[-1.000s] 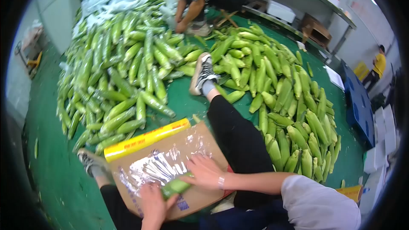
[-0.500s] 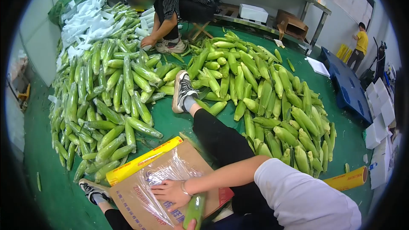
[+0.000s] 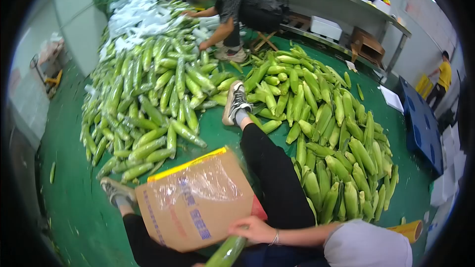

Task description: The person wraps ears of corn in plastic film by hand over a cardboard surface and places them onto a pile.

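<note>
An ear of corn [image 3: 225,254] in green husk, with a shine of clear film on it, slants over my lap at the bottom edge. The fingers of my right hand [image 3: 255,230] are closed around its upper end. Only a sliver of my left hand [image 3: 198,265] shows beside the lower end, most of it cut off by the frame. A cardboard box [image 3: 173,212] with printing lies between my legs. Clear plastic film [image 3: 213,185] is spread on its top, along a yellow strip [image 3: 185,163] at the far edge.
Film-wrapped corn [image 3: 148,118] is heaped at left, unwrapped corn [image 3: 336,153] at right. A crouching co-worker [image 3: 247,2] is behind the left heap, near white packaging [image 3: 136,15]. Blue pallets [image 3: 420,123], a yellow tube [image 3: 408,231] and a person in yellow [image 3: 439,81] are at right.
My right hand has left the film on the box and moved down to the corn's upper end. The view has shifted, and the co-worker's hand now reaches onto the heap.
</note>
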Available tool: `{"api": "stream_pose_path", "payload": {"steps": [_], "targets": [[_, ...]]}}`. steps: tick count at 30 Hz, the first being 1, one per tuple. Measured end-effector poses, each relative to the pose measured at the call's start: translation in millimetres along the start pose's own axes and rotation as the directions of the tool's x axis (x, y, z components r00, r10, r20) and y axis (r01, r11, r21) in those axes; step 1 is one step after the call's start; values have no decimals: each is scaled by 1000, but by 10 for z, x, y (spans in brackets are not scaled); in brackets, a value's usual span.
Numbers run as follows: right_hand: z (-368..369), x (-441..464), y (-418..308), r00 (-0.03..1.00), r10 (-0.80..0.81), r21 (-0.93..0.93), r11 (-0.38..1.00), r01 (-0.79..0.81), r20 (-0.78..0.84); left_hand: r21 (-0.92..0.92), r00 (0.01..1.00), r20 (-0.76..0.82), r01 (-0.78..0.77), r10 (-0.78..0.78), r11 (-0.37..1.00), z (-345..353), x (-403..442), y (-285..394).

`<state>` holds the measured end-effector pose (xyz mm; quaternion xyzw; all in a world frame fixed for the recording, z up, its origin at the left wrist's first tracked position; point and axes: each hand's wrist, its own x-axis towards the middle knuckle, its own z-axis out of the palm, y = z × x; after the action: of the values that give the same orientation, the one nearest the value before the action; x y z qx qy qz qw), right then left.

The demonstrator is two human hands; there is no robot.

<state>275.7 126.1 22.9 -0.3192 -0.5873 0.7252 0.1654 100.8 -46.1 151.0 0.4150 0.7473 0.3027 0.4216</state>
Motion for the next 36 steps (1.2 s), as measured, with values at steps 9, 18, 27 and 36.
{"api": "stream_pose_path", "payload": {"steps": [9, 18, 27, 36], "targets": [[778, -991, -694, 983, 104, 903, 391, -179, 150, 44, 472, -537, -812, 699, 582, 822, 29, 610], [-722, -676, -2612, 822, -567, -670, 590, 451, 54, 219, 778, -341, -480, 527, 850, -847, 1482, 1745], [-3192, 1619, -1131, 826, -6, -397, 879, -265, -564, -447, 904, -418, -117, -92, 887, -2003, 3342, -65], [-4196, 3445, -288, 889, -265, -863, 449, -230, -374, 766, 571, -469, -117, 673, 633, -2917, 7052, 879]]}}
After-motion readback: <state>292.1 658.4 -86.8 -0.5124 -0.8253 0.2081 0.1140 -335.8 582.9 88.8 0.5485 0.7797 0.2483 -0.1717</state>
